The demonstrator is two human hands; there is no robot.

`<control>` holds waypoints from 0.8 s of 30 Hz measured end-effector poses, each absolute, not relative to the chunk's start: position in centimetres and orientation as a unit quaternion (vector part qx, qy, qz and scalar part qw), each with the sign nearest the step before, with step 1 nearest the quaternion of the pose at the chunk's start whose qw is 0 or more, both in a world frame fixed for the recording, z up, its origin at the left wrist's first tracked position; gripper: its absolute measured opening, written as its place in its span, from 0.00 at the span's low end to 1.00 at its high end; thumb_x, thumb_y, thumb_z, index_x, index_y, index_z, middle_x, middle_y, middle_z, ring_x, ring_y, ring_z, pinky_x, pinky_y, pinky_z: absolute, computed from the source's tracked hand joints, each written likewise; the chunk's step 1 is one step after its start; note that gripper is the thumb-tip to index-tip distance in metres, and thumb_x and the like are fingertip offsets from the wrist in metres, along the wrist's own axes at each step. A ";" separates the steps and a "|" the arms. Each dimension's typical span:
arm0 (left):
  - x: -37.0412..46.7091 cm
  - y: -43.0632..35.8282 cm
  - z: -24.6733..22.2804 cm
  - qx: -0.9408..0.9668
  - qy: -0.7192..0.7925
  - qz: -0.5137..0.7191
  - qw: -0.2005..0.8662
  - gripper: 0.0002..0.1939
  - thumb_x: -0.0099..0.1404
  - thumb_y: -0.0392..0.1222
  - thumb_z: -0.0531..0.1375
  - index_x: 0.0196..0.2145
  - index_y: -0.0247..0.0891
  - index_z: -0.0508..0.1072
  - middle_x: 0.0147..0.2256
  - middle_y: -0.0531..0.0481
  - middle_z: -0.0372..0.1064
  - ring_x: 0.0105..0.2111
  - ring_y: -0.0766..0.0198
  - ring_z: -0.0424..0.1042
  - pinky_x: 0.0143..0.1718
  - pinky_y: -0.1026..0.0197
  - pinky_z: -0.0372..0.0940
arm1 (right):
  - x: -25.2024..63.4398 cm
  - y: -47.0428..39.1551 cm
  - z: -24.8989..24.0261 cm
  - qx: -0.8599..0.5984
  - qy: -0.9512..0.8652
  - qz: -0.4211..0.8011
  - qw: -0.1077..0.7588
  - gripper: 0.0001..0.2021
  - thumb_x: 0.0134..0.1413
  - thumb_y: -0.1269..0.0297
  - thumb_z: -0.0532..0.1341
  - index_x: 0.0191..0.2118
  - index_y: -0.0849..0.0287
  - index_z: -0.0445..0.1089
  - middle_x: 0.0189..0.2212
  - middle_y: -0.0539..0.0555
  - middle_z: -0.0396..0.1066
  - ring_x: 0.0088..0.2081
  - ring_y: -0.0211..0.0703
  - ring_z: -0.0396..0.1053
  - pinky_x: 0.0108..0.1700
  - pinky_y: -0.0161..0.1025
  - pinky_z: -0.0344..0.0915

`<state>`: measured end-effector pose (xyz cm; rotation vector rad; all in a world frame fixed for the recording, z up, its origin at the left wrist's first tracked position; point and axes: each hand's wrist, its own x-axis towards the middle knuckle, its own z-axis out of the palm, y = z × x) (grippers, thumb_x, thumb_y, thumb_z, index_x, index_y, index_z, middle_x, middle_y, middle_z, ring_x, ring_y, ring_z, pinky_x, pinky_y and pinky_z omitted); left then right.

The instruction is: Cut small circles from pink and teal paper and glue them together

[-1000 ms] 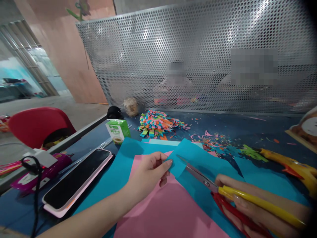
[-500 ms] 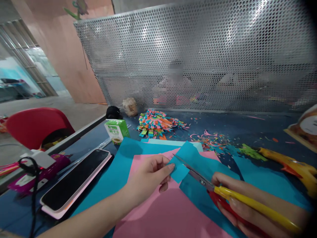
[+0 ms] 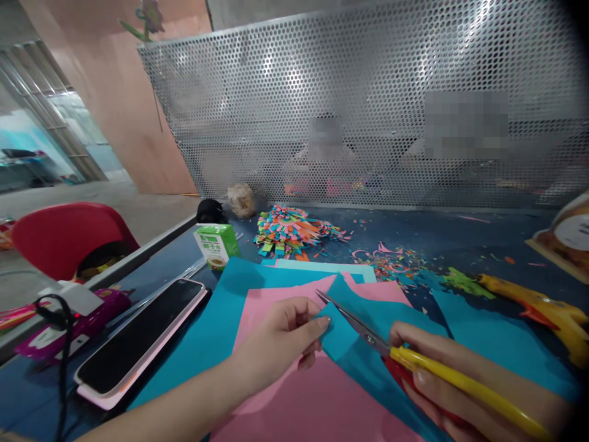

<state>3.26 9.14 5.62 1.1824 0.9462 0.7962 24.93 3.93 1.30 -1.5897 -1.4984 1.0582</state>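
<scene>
Between thumb and fingers, my left hand (image 3: 285,337) pinches a small piece of blue paper (image 3: 339,336). Scissors with red and yellow handles (image 3: 368,336) are gripped in my right hand (image 3: 442,374), their blades pointing up and left along the upper edge of that piece. The blades look nearly closed. Beneath both hands lie a pink sheet (image 3: 317,405) and larger blue sheets (image 3: 202,344), one of them with a cut, uneven edge.
A phone (image 3: 142,337) lies to the left, beside a purple power strip (image 3: 92,319). Behind stand a green drink carton (image 3: 216,244) and a pile of coloured paper strips (image 3: 285,227). Scraps (image 3: 396,264) and a yellow glue gun (image 3: 538,301) lie right. A perforated metal panel (image 3: 368,73) closes the back.
The scissor blades have closed further, and the blue piece in my left hand now stands apart from the blue corner that was above it. Both hands have shifted slightly.
</scene>
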 end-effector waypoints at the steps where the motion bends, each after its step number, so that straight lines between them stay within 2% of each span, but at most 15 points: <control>1: 3.2 9.1 5.6 0.527 0.418 0.345 0.654 0.21 0.55 0.56 0.64 0.21 0.38 0.61 0.15 0.62 0.54 0.13 0.75 0.55 0.16 0.68 0.53 | 24.9 4.1 1.5 -0.611 -0.568 0.431 0.344 0.13 0.53 0.43 0.56 0.28 0.44 0.66 0.10 0.44 0.60 0.04 0.29 0.44 0.10 0.33 0.31; 3: 2.9 9.0 5.6 0.550 0.422 0.325 0.643 0.19 0.59 0.54 0.61 0.24 0.39 0.60 0.16 0.62 0.53 0.14 0.74 0.55 0.16 0.68 0.53 | 24.9 4.5 2.0 -0.607 -0.554 0.457 0.340 0.14 0.53 0.43 0.56 0.28 0.45 0.64 0.11 0.44 0.60 0.04 0.29 0.44 0.09 0.34 0.31; 5: 2.6 8.5 5.8 0.630 0.424 0.301 0.576 0.14 0.64 0.50 0.56 0.27 0.39 0.61 0.20 0.59 0.58 0.18 0.71 0.60 0.20 0.66 0.58 | 25.1 5.1 2.6 -0.597 -0.553 0.458 0.358 0.14 0.51 0.43 0.57 0.27 0.47 0.62 0.12 0.44 0.60 0.05 0.30 0.47 0.08 0.33 0.35; 7: 2.5 7.9 5.7 0.766 0.387 0.261 0.443 0.07 0.67 0.43 0.53 0.33 0.38 0.65 0.29 0.51 0.69 0.30 0.66 0.69 0.31 0.63 0.66 | 25.5 6.0 3.1 -0.582 -0.552 0.456 0.385 0.15 0.48 0.43 0.59 0.27 0.48 0.60 0.13 0.44 0.60 0.08 0.33 0.53 0.09 0.32 0.43; 8: 2.5 7.5 5.6 0.831 0.352 0.234 0.363 0.05 0.68 0.40 0.53 0.37 0.37 0.67 0.37 0.46 0.72 0.38 0.63 0.72 0.40 0.60 0.67 | 25.8 6.5 3.4 -0.576 -0.551 0.454 0.397 0.15 0.46 0.43 0.60 0.29 0.48 0.60 0.14 0.44 0.61 0.09 0.34 0.55 0.09 0.32 0.46; 10: 2.8 6.9 4.8 0.919 0.268 0.178 0.228 0.07 0.69 0.36 0.52 0.42 0.36 0.68 0.50 0.42 0.71 0.52 0.58 0.69 0.56 0.54 0.61 | 26.4 7.5 3.7 -0.581 -0.555 0.452 0.388 0.16 0.46 0.44 0.60 0.32 0.48 0.58 0.17 0.44 0.63 0.09 0.36 0.56 0.09 0.33 0.50; 11: 3.0 6.7 4.3 0.944 0.237 0.155 0.172 0.07 0.70 0.37 0.52 0.41 0.36 0.69 0.53 0.42 0.71 0.55 0.57 0.67 0.60 0.52 0.56 | 26.8 8.0 3.8 -0.590 -0.564 0.442 0.371 0.16 0.47 0.45 0.59 0.33 0.48 0.57 0.19 0.44 0.64 0.09 0.36 0.56 0.09 0.34 0.52; 14: 3.6 6.4 3.1 0.976 0.182 0.118 0.031 0.10 0.71 0.40 0.52 0.37 0.35 0.71 0.54 0.43 0.70 0.57 0.52 0.66 0.66 0.47 0.44 | 28.2 9.4 3.3 -0.613 -0.636 0.313 0.350 0.14 0.51 0.49 0.59 0.32 0.49 0.54 0.20 0.44 0.63 0.15 0.40 0.64 0.17 0.37 0.61; 17: 3.8 6.5 3.3 0.980 0.174 0.096 0.008 0.10 0.71 0.40 0.51 0.38 0.34 0.70 0.53 0.44 0.72 0.59 0.54 0.64 0.67 0.51 0.40 | 29.4 10.3 2.4 -0.604 -0.696 0.197 0.334 0.11 0.57 0.52 0.55 0.33 0.49 0.53 0.22 0.45 0.63 0.24 0.45 0.70 0.25 0.39 0.63; 20: 3.7 7.0 4.3 0.977 0.195 0.061 0.059 0.08 0.71 0.38 0.50 0.40 0.35 0.68 0.48 0.45 0.74 0.59 0.59 0.63 0.68 0.53 0.38 | 29.8 10.6 2.0 -0.604 -0.712 0.201 0.296 0.11 0.58 0.51 0.55 0.35 0.49 0.52 0.25 0.47 0.68 0.26 0.48 0.71 0.25 0.39 0.62; 24: 3.5 7.8 4.9 0.980 0.179 0.053 0.066 0.09 0.71 0.36 0.48 0.40 0.35 0.67 0.47 0.41 0.73 0.61 0.61 0.61 0.68 0.50 0.34 | 28.9 10.1 2.9 -0.597 -0.730 0.222 0.247 0.12 0.55 0.52 0.58 0.34 0.50 0.53 0.27 0.50 0.73 0.31 0.52 0.73 0.31 0.42 0.63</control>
